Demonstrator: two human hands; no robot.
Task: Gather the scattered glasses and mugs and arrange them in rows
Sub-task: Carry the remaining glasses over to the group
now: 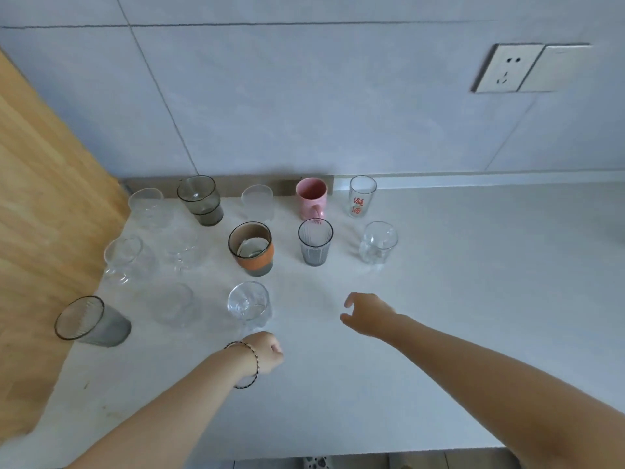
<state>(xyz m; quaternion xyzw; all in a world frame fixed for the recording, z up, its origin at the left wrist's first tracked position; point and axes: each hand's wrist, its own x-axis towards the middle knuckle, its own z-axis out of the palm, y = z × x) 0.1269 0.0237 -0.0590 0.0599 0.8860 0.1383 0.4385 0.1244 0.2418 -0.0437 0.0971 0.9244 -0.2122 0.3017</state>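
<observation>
Beyond the grips: pink mug (pixel 311 198), ribbed glass (pixel 315 245) and other glasses stand in rough rows on the table (pixel 456 299), up to the wall.
Left grip (pixel 267 353): fingers curled in, nothing seen inside.
Right grip (pixel 367 314): half wide, thumb apart from fingers, holding nothing.
Clear glass (pixel 248 304): upright, just beyond left grip, not touching.
Grey glass (pixel 91 321): well left of left grip, beside wood panel (pixel 40 231).
</observation>
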